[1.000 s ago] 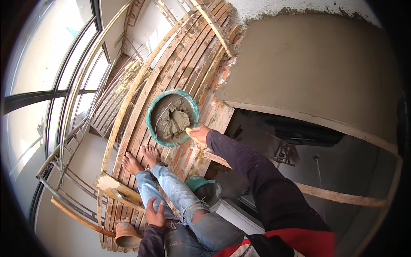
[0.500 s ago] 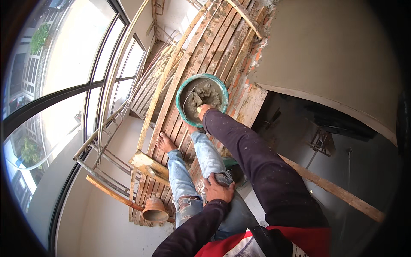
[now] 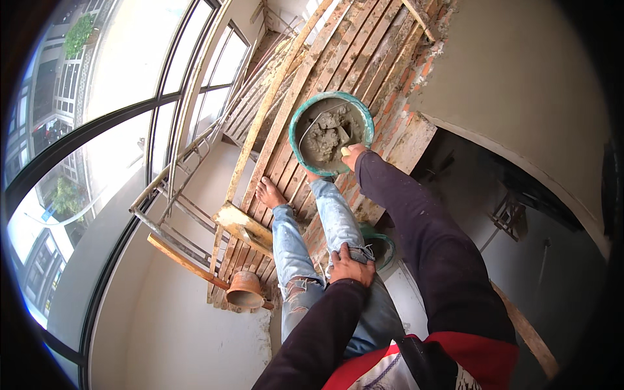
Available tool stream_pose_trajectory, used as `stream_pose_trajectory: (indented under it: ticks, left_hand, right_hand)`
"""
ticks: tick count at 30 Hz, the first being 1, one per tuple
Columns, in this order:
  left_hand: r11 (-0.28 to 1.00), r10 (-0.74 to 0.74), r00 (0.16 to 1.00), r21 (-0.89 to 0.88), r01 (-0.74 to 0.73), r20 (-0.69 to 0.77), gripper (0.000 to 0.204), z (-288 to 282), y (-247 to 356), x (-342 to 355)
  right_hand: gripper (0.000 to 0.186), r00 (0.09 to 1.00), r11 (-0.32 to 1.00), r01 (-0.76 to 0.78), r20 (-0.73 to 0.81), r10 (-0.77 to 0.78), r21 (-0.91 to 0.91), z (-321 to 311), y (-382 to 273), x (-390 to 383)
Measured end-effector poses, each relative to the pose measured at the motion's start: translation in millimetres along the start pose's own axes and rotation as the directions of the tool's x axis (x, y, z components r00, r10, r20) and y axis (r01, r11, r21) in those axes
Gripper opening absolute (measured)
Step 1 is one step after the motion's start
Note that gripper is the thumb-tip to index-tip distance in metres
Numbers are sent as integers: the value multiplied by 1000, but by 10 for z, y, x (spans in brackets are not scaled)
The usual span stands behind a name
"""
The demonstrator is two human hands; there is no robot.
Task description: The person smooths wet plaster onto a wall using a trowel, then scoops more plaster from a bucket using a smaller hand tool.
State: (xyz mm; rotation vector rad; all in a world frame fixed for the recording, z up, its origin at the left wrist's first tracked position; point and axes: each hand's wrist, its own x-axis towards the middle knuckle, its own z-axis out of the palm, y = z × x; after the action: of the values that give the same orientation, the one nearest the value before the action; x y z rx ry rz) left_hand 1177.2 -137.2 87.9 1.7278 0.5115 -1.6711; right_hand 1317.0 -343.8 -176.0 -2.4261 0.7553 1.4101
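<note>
My right hand (image 3: pixel 353 156) grips the pale yellow handle of a trowel (image 3: pixel 344 138) whose blade is partly sunk in wet grey mortar (image 3: pixel 325 136). The mortar fills a teal bucket (image 3: pixel 296 130) with a wire handle, standing on timber planks (image 3: pixel 344 45) beside my bare feet. My left hand (image 3: pixel 350 266) lies on my jeans knee with fingers spread, holding nothing. Below it, partly hidden by my leg, is a second teal bucket (image 3: pixel 383 246).
An orange bucket (image 3: pixel 244 294) and a wooden board (image 3: pixel 242 227) are at left, near metal railings (image 3: pixel 175 195) and tall windows (image 3: pixel 123 58). At right, a plastered wall (image 3: pixel 513 71) and exposed brick edge (image 3: pixel 413 81) border a dark drop to a floor below.
My view has shifted, so the scene sits further right and higher. My left hand has settled onto my knee. The trowel stays in my right hand, its blade deeper among the mortar.
</note>
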Motion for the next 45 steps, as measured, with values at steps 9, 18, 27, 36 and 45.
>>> stream_pose_trajectory:
  ticks: [9, 18, 27, 36, 45]
  left_hand:
    - [972, -233, 972, -38, 231, -41, 87, -157, -63, 133]
    - [978, -179, 982, -96, 185, 66, 88, -292, -528, 204]
    - [924, -198, 973, -308, 226, 122, 84, -550, -1434, 135]
    - [847, -107, 980, -501, 177, 166, 82, -658, -2055, 71]
    - [792, -98, 978, -581, 187, 182, 83, -584, -2318, 164]
  right_hand:
    - [47, 921, 925, 352, -125, -370, -143, -401, -174, -1291]
    - [26, 998, 993, 18, 59, -25, 114, 417, -764, -183]
    - [22, 720, 116, -665, 674, -163, 738, 942, -902, -1813]
    - [28, 981, 996, -88, 175, 89, -13, 1639, -1487, -1093]
    - [43, 985, 475, 113, 35, -171, -873, 1334, -1572, -1618]
